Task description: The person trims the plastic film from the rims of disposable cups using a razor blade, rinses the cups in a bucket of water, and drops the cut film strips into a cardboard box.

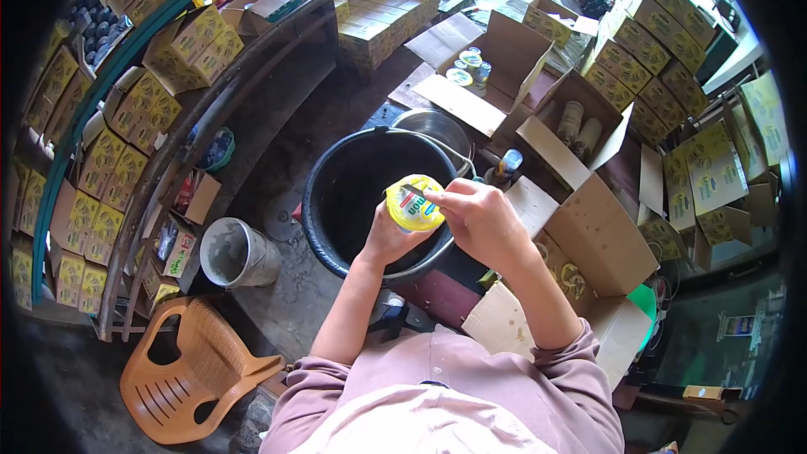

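Observation:
My left hand (387, 240) is closed around a plastic drink cup (415, 215) with a yellow lemon-printed lid, the lid turned up toward me. My right hand (489, 217) is pinched just to the right of the cup. From its fingers a thin dark blade-like tool (413, 190) reaches over the lid; its handle is hidden in the hand. Both hands are above the near right part of a large black bucket (313, 231), whose dark inside shows behind the cup.
Open cartons stand right of the bucket, one with several lidded cups (460, 76), another with stacked cups (570, 122). A metal pot (430, 124) sits behind the bucket. To the left are a grey pail (267, 262), an orange plastic chair (189, 370) and shelves of yellow cartons (101, 160).

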Demonstrator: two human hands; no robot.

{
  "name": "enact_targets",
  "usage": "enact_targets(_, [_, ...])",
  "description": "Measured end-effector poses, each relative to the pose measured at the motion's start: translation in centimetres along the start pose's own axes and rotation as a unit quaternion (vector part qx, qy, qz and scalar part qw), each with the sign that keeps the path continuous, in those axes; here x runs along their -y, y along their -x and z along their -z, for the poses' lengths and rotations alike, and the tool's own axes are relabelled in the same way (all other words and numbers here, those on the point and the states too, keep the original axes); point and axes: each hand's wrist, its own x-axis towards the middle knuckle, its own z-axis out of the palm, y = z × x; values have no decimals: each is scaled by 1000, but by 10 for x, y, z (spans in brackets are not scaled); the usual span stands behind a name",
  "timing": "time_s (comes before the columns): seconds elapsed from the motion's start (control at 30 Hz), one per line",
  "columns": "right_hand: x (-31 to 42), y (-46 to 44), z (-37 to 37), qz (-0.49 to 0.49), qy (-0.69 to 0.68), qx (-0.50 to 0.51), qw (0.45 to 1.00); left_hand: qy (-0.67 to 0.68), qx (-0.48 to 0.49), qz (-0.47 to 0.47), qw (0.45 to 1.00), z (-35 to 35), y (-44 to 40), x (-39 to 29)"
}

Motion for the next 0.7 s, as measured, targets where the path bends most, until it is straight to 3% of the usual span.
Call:
enact_targets(0.1, [0,1,1,7,13,4,1000,-12,-39,-18,999,-4,-2,-6])
enact_targets(0.5, [-1,-11,-1,22,19,38,999,11,-8,-10,1000,1,1,2])
enact_targets(0.6, [0,-12,-2,23,42,54,997,123,-73,8,990,-7,0,14])
enact_targets(0.7, [3,-11,-2,14,63,58,996,97,-72,10,993,-4,0,24])
